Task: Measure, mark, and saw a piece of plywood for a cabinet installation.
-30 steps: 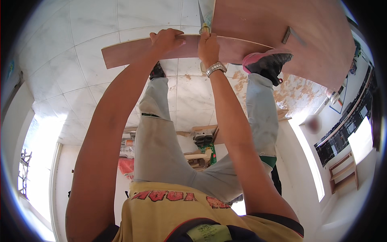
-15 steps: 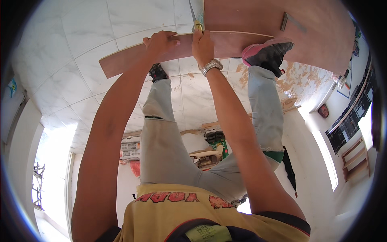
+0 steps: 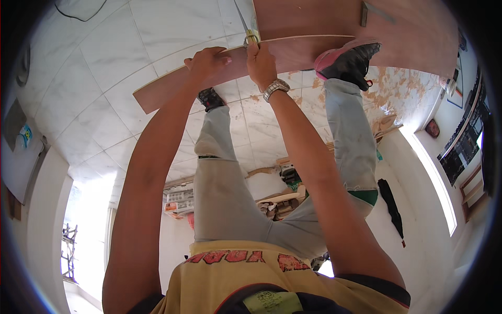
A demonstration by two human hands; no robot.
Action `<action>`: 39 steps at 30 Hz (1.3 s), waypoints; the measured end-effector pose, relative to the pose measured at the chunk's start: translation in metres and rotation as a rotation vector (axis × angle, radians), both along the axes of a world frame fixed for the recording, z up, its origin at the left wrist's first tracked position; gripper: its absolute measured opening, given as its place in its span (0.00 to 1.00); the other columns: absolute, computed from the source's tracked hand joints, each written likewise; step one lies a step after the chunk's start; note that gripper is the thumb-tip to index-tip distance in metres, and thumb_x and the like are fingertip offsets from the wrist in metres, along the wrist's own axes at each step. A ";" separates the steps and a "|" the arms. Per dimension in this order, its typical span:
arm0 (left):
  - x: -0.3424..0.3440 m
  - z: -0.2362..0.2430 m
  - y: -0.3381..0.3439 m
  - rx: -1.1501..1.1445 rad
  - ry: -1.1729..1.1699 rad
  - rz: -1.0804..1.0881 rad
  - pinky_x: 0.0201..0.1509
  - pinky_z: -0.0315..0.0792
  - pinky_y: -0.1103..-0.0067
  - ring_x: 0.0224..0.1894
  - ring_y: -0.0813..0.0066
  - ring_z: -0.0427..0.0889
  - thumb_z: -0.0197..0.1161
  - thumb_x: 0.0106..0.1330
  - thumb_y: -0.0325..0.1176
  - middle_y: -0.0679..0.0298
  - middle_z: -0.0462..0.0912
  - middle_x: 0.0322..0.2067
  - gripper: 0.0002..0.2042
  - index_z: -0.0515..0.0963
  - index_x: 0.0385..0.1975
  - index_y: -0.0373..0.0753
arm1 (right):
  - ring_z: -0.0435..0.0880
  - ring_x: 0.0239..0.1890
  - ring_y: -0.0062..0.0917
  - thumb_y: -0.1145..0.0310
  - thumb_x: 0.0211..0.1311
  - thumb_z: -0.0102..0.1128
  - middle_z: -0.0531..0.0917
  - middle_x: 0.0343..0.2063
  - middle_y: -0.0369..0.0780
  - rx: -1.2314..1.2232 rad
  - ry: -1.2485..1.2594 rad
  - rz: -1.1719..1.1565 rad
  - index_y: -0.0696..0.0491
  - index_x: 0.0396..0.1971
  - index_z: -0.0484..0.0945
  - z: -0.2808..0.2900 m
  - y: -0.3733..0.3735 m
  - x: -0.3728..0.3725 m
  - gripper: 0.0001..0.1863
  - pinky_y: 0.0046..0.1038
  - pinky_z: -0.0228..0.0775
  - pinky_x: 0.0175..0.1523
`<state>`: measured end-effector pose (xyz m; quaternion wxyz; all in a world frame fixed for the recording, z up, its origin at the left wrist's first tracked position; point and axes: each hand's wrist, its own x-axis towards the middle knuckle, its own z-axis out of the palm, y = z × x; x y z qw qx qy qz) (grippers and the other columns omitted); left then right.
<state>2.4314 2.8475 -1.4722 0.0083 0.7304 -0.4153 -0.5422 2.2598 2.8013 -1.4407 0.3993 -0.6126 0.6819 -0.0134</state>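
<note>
A long reddish-brown wooden strip (image 3: pixel 290 55) runs crosswise in front of me. My left hand (image 3: pixel 208 65) grips its upper edge left of centre. My right hand (image 3: pixel 261 65) is closed on the yellowish handle of a handsaw (image 3: pixel 252 36), whose thin blade points away from me beside a large plywood sheet (image 3: pixel 308 18). Whether the blade sits in the wood is unclear. My right shoe (image 3: pixel 348 62), pink and black, bears on the strip's right part. My other shoe (image 3: pixel 210 98) is partly under the strip's left half.
A metal square (image 3: pixel 364 13) lies on the sheet. Pale floor tiles (image 3: pixel 146 31) carry sawdust at the right, and a black cable (image 3: pixel 78 17) lies at the upper left. Wooden offcuts and packages (image 3: pixel 280 201) are piled behind my legs. A bright doorway (image 3: pixel 89 220) is at left.
The strip's left end sits lower in view, so it slants more. The hands, saw and sheet appear shifted up and left as the view moves; both grips stay the same.
</note>
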 end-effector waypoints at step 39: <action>0.020 -0.006 0.027 0.031 -0.128 -0.010 0.61 0.56 0.56 0.57 0.70 0.82 0.70 0.59 0.56 0.72 0.89 0.47 0.24 0.84 0.56 0.60 | 0.84 0.25 0.50 0.53 0.80 0.43 0.82 0.22 0.54 0.202 0.054 0.065 0.60 0.41 0.68 0.155 0.122 -0.058 0.21 0.46 0.73 0.31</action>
